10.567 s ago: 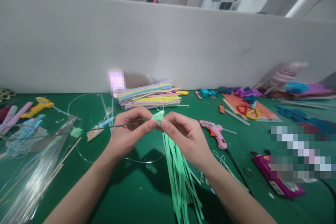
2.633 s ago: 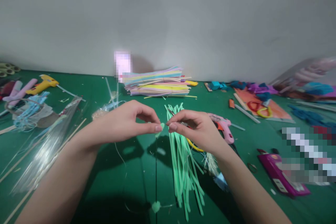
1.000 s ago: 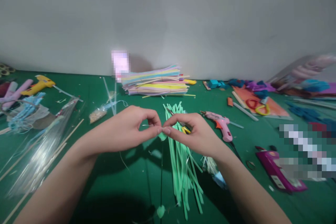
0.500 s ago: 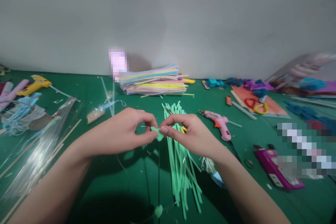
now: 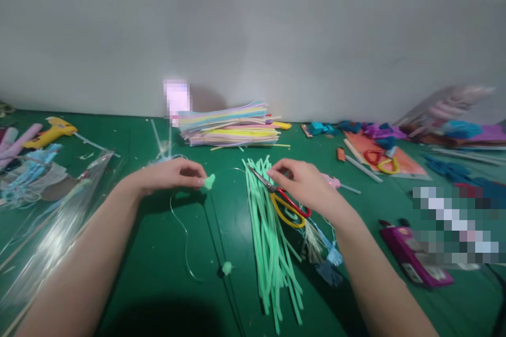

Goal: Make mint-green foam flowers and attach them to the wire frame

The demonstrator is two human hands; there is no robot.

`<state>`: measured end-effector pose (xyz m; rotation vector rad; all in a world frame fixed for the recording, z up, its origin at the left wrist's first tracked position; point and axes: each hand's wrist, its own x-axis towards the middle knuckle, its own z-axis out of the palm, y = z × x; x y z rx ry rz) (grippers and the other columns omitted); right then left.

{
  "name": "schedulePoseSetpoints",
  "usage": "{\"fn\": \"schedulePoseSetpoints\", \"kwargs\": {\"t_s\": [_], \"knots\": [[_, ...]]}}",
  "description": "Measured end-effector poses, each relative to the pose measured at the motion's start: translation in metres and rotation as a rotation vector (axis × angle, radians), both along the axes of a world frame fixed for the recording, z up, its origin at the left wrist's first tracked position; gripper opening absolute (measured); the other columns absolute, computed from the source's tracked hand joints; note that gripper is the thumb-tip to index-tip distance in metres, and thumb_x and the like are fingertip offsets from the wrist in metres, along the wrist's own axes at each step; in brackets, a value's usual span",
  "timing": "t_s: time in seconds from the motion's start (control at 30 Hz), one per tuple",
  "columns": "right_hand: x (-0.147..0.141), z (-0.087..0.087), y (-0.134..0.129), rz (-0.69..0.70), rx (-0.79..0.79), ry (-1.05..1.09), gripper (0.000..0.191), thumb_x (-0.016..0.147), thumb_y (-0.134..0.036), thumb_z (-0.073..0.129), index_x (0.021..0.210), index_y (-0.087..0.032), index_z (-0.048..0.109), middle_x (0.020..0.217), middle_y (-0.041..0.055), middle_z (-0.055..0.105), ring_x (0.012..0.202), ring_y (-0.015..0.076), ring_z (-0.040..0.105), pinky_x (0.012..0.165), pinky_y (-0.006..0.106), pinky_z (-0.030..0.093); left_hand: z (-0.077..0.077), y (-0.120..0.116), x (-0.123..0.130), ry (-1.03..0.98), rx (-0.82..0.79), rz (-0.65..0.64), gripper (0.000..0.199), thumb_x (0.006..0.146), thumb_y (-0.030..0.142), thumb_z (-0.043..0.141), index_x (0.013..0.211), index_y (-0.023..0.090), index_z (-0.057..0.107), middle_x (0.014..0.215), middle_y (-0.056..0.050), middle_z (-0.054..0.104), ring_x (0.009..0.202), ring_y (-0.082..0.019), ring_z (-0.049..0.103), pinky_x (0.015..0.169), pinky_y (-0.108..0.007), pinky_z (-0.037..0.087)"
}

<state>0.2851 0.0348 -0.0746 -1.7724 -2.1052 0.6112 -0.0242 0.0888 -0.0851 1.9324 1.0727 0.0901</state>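
My left hand (image 5: 176,174) pinches a small fuzzy light-green piece (image 5: 209,181) at its fingertips, above the green table. My right hand (image 5: 296,179) is apart from it, thumb and forefinger closed; what they hold, if anything, is too thin to make out. Under the right hand, red-and-yellow scissors (image 5: 291,209) lie across a bundle of green pipe cleaners (image 5: 271,253). A second fuzzy green piece (image 5: 226,267) shows lower down, near dark thread-like lines. A clear thread (image 5: 185,237) curves below my left hand.
Pastel pipe cleaners (image 5: 233,124) are stacked by the wall. A yellow glue gun (image 5: 53,131) and clear plastic sleeves (image 5: 67,231) lie left. Tassels (image 5: 330,255) lie beside the green bundle; a pink glue gun (image 5: 332,181) is partly hidden. A magenta box (image 5: 413,255) is at right.
My hands have moved apart: the left went left with the green piece, and the right let go of it and moved right. The lower green piece has shifted up and left.
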Motion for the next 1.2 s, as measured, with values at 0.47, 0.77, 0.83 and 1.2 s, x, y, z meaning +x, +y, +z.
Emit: {"fn": "schedulePoseSetpoints", "kwargs": {"t_s": [0.47,0.77,0.83,1.2], "knots": [[-0.022,-0.025,-0.002,0.077,-0.197,-0.104,0.016,0.082,-0.024,0.061,0.068,-0.018,0.065,0.071,0.006,0.072,0.068,0.0202,0.067,0.058,0.028,0.038,-0.038,0.018,-0.007,0.026,0.122,0.168,0.03,0.092,0.04,0.055,0.113,0.022,0.068,0.095,-0.003,0.079,0.091,-0.022,0.073,0.085,-0.033,0.053],[-0.019,0.009,-0.011,0.047,-0.05,0.748,0.021,0.088,-0.038,0.065,0.098,-0.02,0.059,0.077,0.0022,0.074,0.069,0.0145,0.065,0.063,0.027,0.049,-0.027,0.017,-0.005,0.008,0.366,0.496,0.026,0.098,0.036,0.058,0.112,0.015,0.066,0.112,-0.009,0.069,0.097,-0.022,0.067,0.086,-0.043,0.056],[-0.017,0.014,-0.011,-0.039,0.007,0.953,0.045,0.084,-0.033,0.071,0.124,-0.024,0.052,0.072,-0.002,0.072,0.063,0.0131,0.063,0.06,0.025,0.049,-0.022,0.018,-0.009,-0.039,0.487,0.652,0.027,0.097,0.038,0.055,0.098,0.015,0.069,0.099,-0.008,0.074,0.093,-0.022,0.068,0.086,-0.041,0.054],[-0.008,0.006,0.004,-0.204,-0.137,1.352,0.022,0.071,-0.034,0.084,0.088,-0.024,0.074,0.098,0.0002,0.075,0.069,0.0082,0.064,0.05,0.015,0.045,0.001,0.013,-0.04,-0.069,0.659,0.873,0.025,0.077,0.043,0.071,0.079,0.018,0.071,0.08,-0.008,0.077,0.077,-0.023,0.069,0.071,-0.033,0.049]]}}
